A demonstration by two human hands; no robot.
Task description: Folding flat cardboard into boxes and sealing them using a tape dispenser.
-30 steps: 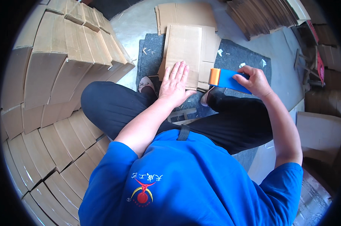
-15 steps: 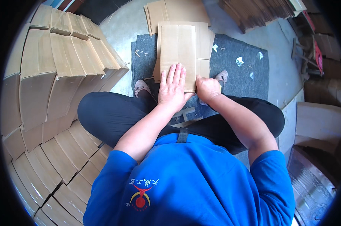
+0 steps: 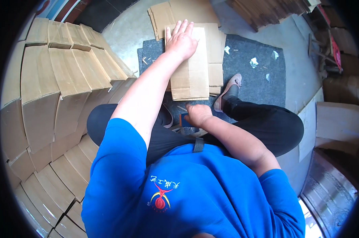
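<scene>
One left hand (image 3: pixel 182 45): ours, spread on folded carton (image 3: pixel 190 81), far edge;
Right hand (image 3: pixel 199 116): we clutch blue tool (image 3: pixel 184 120) near near edge

Matt cardboard carton (image 3: pixel 190 77), rough cloth mat (image 3: pixel 259 81)

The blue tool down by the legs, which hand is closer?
The right hand: it holds the blue tool. The left hand is farther off, lying on the far part of the top cardboard piece.
</scene>
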